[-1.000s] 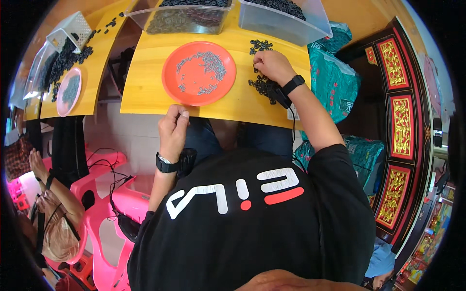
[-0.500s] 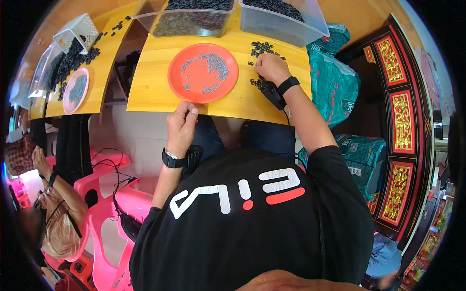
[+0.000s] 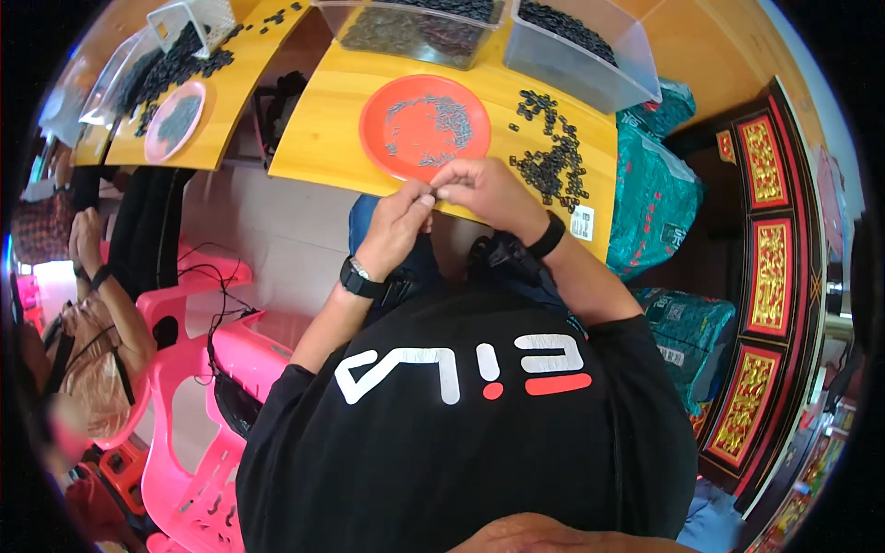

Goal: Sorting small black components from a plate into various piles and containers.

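My left hand [image 3: 396, 221] and my right hand [image 3: 489, 195] meet fingertip to fingertip at the table's front edge. Both are closed in a pinch around something small and dark, mostly hidden by the fingers. Just beyond them lies a round red plate [image 3: 406, 138] holding many thin grey metal pins [image 3: 454, 122]. To the right of the plate, small black plastic pieces [image 3: 553, 166] are spread in a loose pile. A white label [image 3: 582, 222] lies at the near end of that pile.
Two clear bins [image 3: 572, 83] of black pieces stand at the back of the yellow table [image 3: 313, 138]. Green bags [image 3: 654, 194] lean along its right side. On the left, another table carries a pink plate [image 3: 152, 138]. A person [image 3: 101, 350] sits there by pink chairs [image 3: 221, 369].
My right hand has come from the black pieces back to my left hand, and their fingertips now meet. The black pile it covered shows fully. The whole view has shifted slightly.
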`<action>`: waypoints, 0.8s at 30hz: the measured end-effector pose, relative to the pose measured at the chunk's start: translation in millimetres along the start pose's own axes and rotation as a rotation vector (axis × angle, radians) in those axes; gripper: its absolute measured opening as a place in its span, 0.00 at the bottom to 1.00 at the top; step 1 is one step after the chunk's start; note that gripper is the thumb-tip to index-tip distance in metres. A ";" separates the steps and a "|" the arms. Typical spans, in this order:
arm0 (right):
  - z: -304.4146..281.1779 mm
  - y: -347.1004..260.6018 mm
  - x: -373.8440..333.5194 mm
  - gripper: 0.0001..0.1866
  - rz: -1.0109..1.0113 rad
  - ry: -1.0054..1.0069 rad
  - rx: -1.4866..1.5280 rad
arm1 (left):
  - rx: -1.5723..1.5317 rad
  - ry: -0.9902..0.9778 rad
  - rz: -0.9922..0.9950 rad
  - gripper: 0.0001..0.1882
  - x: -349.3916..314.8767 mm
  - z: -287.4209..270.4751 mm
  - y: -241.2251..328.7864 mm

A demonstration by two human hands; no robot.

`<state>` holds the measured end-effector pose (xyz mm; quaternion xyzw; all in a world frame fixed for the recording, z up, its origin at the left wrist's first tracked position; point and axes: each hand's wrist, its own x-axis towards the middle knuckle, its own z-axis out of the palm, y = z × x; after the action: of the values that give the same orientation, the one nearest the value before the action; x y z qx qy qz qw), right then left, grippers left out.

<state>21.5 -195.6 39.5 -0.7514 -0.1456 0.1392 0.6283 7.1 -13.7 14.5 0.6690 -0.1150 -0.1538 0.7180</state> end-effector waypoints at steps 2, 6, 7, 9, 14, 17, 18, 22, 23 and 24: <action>10.3 5.3 1.0 0.05 -0.003 0.019 0.010 | 0.075 -0.020 0.035 0.08 0.9 -1.0 -1.9; 12.5 -1.5 5.5 0.04 0.075 0.021 0.014 | -0.003 -0.099 -0.043 0.09 3.3 -10.8 -1.3; 12.0 -1.8 6.0 0.04 0.077 0.012 0.012 | -0.006 -0.091 -0.043 0.09 4.4 -12.3 -2.3; 10.7 -2.2 8.0 0.04 0.046 -0.031 0.223 | -0.349 -0.206 -0.145 0.09 5.6 -15.3 -4.9; -21.3 -11.1 27.7 0.05 0.034 -0.095 0.013 | -0.353 -0.225 -0.124 0.08 6.4 -19.2 -6.6; -49.6 -9.9 51.9 0.06 0.034 0.072 -0.429 | -0.277 -0.103 -0.112 0.07 6.2 -23.0 -0.6; -56.0 -9.4 59.9 0.06 0.039 0.175 -0.682 | -0.225 -0.017 -0.114 0.07 6.7 -24.1 4.3; -58.8 2.4 84.8 0.08 0.087 0.039 -1.072 | -0.220 0.068 -0.064 0.07 8.8 -37.3 7.4; -53.6 7.4 90.0 0.08 0.057 0.019 -1.071 | -0.247 0.072 -0.056 0.07 10.1 -40.3 6.8; -49.4 12.3 93.1 0.08 0.029 0.000 -1.069 | -0.249 0.072 -0.055 0.07 10.0 -41.5 6.3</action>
<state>127.0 -205.6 33.4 -0.9686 -0.1859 0.0541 0.1560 32.2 21.3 17.0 0.5826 -0.0505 -0.1624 0.7948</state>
